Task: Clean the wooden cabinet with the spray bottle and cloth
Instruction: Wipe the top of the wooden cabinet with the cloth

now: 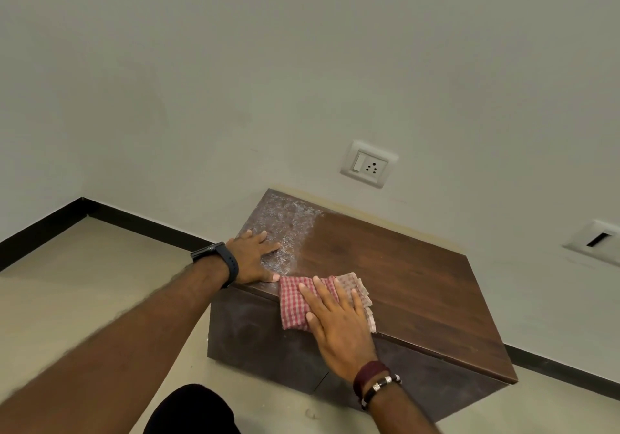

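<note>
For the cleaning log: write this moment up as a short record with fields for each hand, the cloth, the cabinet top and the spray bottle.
left hand: left hand lies flat, fingers straight, on the wet left end of the cabinet top
right hand: right hand presses flat on the cloth
cloth: red checked cloth, folded, at the front edge of the top
cabinet top: wooden cabinet; left end covered in droplets, the rest looks dry and dark
spray bottle: not in view
wall: socket above the cabinet
</note>
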